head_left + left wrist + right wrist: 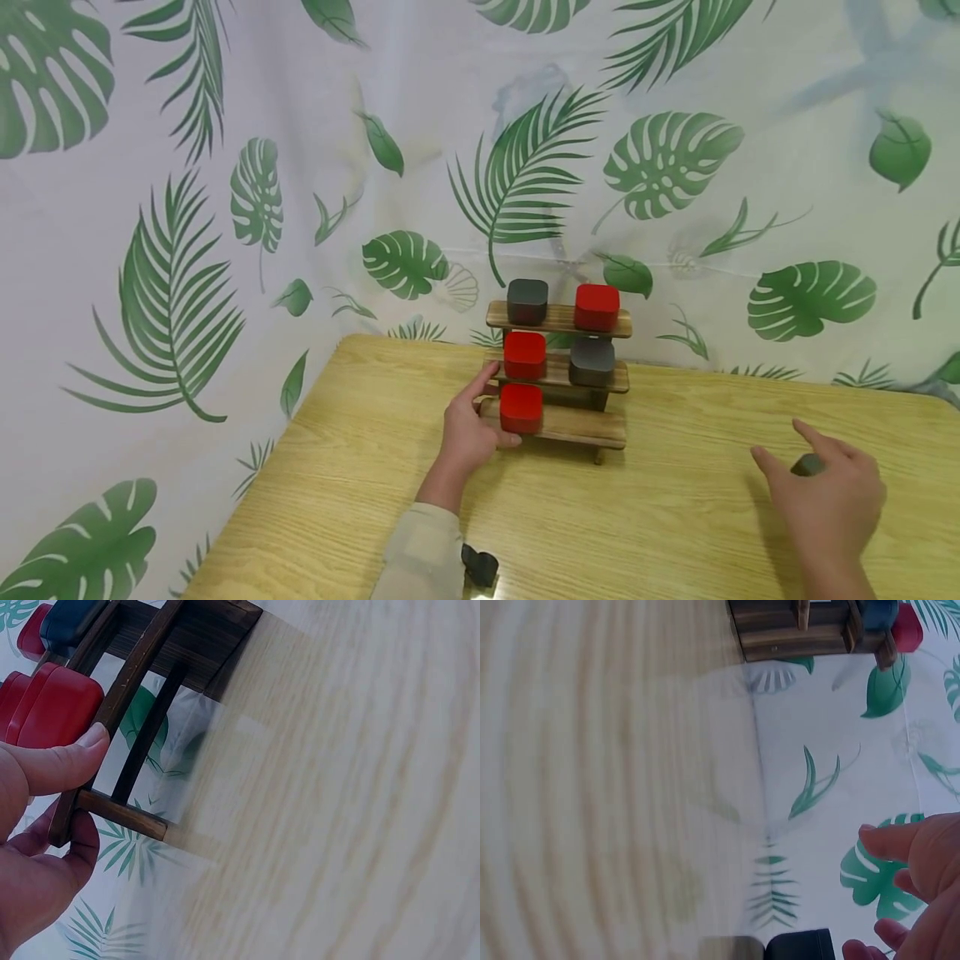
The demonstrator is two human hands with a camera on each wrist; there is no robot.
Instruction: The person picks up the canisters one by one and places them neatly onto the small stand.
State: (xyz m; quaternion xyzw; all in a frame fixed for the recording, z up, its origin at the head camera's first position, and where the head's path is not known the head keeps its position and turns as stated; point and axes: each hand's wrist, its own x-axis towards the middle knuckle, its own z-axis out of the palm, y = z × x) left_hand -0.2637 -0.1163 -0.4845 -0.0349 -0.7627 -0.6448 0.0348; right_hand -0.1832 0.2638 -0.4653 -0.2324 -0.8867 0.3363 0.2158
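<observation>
A three-tier wooden display stand (581, 423) stands near the back of the table. My left hand (468, 435) grips its left end, the thumb at the front of the lowest shelf; in the left wrist view the other fingers curl under the shelf end. The top shelf carries a dark grey rounded box (527, 302) and a red box (597, 307). On the middle shelf sit a red box (524, 355) and a dark grey box (592, 361). Another red box (521, 407) occupies the bottom shelf's left. My right hand (836, 496), thumb and fingers spread, is beside a dark box (801, 946), partly hidden in the head view.
The wood-grain table (675, 508) runs back to a white leaf-patterned cloth (675, 242), which also hangs along the left side. A small black device (480, 567) is by my left sleeve (423, 546).
</observation>
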